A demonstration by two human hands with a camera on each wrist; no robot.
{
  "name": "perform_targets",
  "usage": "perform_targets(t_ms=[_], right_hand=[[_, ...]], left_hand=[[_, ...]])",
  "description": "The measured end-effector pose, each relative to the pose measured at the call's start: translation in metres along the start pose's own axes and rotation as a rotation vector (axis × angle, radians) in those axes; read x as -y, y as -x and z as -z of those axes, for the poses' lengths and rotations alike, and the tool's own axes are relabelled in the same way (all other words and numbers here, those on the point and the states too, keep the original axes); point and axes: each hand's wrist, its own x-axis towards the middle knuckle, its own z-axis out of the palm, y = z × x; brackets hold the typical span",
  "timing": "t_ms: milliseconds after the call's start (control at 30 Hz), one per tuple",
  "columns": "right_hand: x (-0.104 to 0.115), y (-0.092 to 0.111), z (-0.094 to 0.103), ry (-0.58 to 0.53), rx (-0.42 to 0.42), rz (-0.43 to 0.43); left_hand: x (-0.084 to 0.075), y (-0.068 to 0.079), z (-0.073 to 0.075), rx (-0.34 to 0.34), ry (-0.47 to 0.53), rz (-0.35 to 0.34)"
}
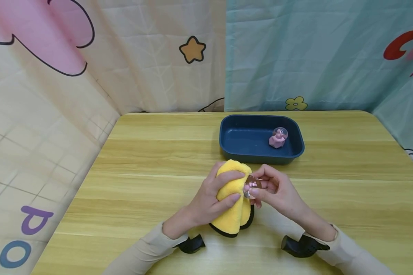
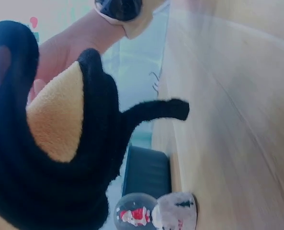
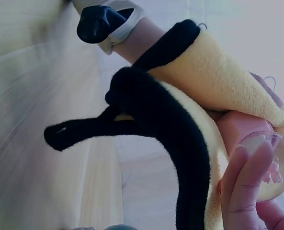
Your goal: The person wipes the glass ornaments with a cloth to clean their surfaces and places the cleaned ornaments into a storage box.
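My left hand (image 1: pixel 211 194) grips a folded yellow cloth (image 1: pixel 231 187) with black edging, fingers and thumb curled round it. Tucked into the cloth is a small snow globe (image 3: pixel 244 129) with a pink faceted base and a clear dome holding a pink figure. The fingers and thumb of my right hand (image 1: pixel 278 193) pinch the dome. In the left wrist view, a black loop (image 2: pixel 156 110) sticks out from the cloth's edging, and the cloth hides most of the left hand.
Beyond the hands, a dark blue bin (image 1: pixel 241 156) holds another pink snow globe (image 1: pixel 278 138) at its right side. A Santa snow globe (image 2: pixel 134 215) with a whitish base shows near the bin in the left wrist view. Printed curtains (image 1: pixel 151 57) border the wooden table (image 1: pixel 347 183).
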Motion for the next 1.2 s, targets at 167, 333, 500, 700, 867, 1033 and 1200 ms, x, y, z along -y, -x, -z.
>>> perform_targets(t_ms=[167,333,500,700,867,1033,1200], right_hand=[[0.0,0.0,-0.003,0.056,-0.038,0.053],[-0.001,0.002,-0.007,0.156,-0.099,0.154],[-0.004,0.001,-0.01,0.191,-0.117,0.367],[-0.01,-0.003,-0.01,0.252,-0.116,0.568],[-0.016,-0.008,-0.009,0.437,-0.178,0.808],[-0.016,-0.013,-0.008,0.578,-0.223,0.964],[-0.016,-0.016,-0.007,0.605,-0.204,1.012]], left_hand=[[-0.002,-0.001,0.001,-0.013,0.054,0.039],[-0.003,-0.001,0.001,-0.029,0.071,0.042],[-0.004,-0.002,0.002,-0.046,0.088,0.033],[-0.004,-0.003,0.003,-0.038,0.116,0.027],[-0.004,-0.004,0.003,-0.026,0.123,0.023],[-0.005,-0.004,0.003,-0.022,0.132,0.048],[-0.004,-0.004,0.004,-0.01,0.137,0.074]])
